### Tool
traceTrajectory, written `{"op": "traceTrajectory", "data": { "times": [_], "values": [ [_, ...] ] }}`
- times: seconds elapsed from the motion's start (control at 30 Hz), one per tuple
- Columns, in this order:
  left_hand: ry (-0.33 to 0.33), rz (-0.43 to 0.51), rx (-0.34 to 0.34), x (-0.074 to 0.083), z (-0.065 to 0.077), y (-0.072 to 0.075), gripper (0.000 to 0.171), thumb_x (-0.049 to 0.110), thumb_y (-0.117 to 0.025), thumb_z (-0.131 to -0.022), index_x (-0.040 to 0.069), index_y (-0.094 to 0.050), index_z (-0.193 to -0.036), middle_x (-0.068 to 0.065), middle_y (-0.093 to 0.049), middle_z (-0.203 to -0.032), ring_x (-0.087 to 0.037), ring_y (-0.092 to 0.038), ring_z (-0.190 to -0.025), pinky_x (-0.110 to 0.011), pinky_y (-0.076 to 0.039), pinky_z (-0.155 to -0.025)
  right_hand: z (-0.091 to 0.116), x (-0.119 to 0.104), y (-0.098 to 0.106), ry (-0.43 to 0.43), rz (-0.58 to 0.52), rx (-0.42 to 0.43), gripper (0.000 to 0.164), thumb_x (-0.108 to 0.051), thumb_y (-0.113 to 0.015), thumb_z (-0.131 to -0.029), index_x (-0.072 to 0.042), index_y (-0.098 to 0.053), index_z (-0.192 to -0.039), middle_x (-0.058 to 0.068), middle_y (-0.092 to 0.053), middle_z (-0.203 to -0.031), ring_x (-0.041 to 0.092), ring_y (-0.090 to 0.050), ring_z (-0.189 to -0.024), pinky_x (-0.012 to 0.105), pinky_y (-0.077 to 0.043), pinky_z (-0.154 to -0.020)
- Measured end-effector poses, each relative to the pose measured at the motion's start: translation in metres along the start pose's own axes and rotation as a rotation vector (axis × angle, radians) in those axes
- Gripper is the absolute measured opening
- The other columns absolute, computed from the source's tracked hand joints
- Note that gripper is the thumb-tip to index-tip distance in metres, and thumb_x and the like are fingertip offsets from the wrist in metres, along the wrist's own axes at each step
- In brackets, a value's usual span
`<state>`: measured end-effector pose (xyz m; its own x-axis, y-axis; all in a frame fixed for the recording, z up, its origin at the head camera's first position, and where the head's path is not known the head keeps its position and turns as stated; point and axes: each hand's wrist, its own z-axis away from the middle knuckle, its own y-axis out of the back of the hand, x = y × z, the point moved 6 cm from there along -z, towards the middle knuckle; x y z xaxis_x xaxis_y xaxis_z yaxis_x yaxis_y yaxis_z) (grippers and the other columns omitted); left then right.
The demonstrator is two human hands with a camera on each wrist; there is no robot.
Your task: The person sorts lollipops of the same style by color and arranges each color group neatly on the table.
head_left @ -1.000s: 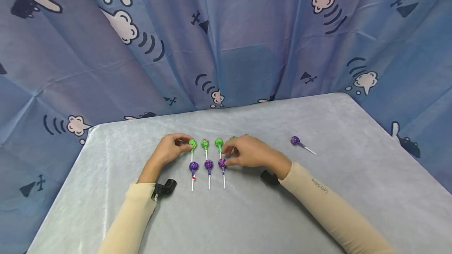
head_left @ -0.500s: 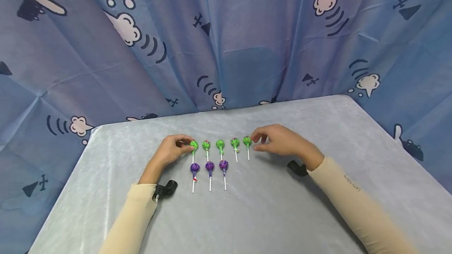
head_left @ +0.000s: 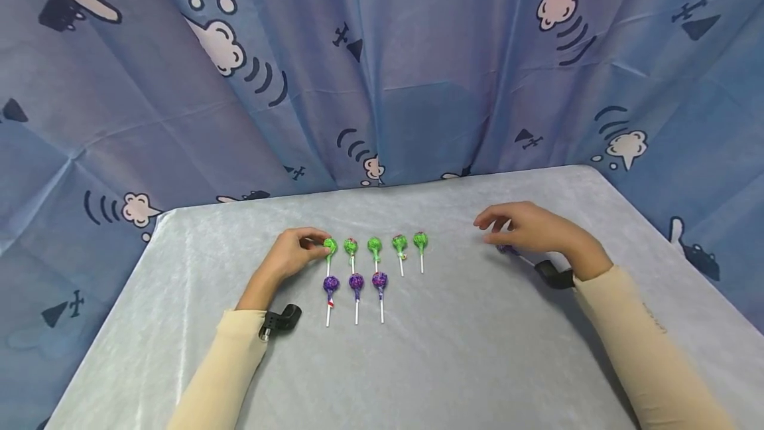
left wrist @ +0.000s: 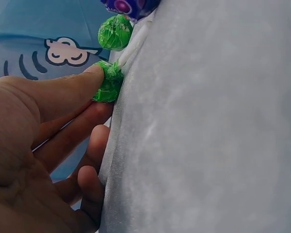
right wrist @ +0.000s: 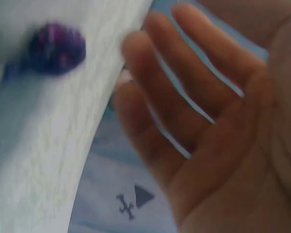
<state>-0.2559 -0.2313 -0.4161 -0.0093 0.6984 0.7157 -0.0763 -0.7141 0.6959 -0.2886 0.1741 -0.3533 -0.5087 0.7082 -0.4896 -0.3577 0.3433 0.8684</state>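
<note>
With thumb and fingers, my left hand pinches the wrapped head of the leftmost green lollipop, which lies on the table; the left wrist view shows the thumb on its green wrapper. That lollipop begins a back row of several green ones, ending at a green lollipop on the right. In front lie three purple lollipops, the middle one among them, sticks toward me. At the right, my right hand hovers over a lone purple lollipop, fingers loosely extended and holding nothing; it partly hides that lollipop in the head view.
A pale grey cloth covers the table. Behind its far edge hangs a blue patterned curtain. Black wrist cameras sit on both arms, the left one close to the table near the purple row.
My right hand has moved away from the third purple lollipop, past the green row, to the lone purple one at the right. The left hand stays on the leftmost green lollipop.
</note>
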Motion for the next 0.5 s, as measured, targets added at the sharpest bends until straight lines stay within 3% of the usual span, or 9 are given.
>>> {"op": "traceTrajectory", "data": {
  "times": [0.1, 0.23, 0.5],
  "values": [
    [0.006, 0.0, -0.003, 0.0, 0.0, 0.0, 0.028, 0.024, -0.077, -0.088, 0.018, -0.075, -0.115, -0.006, -0.072, -0.112, -0.022, -0.062, -0.101, -0.03, -0.046, -0.078, 0.005, 0.007, 0.003, -0.02, -0.007, -0.048, 0.033, -0.014, -0.069, -0.093, -0.01, -0.066, -0.126, 0.008, -0.069, -0.122, 0.021, -0.066, -0.105, 0.041, -0.052, -0.087],
    [0.012, -0.005, -0.003, 0.001, 0.0, 0.001, 0.028, 0.024, -0.076, -0.088, 0.018, -0.074, -0.115, -0.007, -0.072, -0.113, -0.022, -0.062, -0.102, -0.03, -0.046, -0.078, 0.009, 0.016, 0.004, -0.036, -0.014, -0.085, 0.035, -0.009, -0.07, -0.091, -0.01, -0.067, -0.126, 0.009, -0.069, -0.124, 0.023, -0.066, -0.107, 0.037, -0.053, -0.085],
    [0.002, -0.005, 0.002, 0.002, 0.0, -0.001, 0.028, 0.023, -0.077, -0.088, 0.016, -0.074, -0.115, -0.008, -0.072, -0.112, -0.022, -0.062, -0.099, -0.029, -0.045, -0.077, 0.012, 0.032, -0.004, -0.049, -0.013, -0.134, 0.032, -0.003, -0.068, -0.091, -0.013, -0.07, -0.121, 0.008, -0.07, -0.121, 0.026, -0.065, -0.11, 0.045, -0.053, -0.091]
  ]
}}
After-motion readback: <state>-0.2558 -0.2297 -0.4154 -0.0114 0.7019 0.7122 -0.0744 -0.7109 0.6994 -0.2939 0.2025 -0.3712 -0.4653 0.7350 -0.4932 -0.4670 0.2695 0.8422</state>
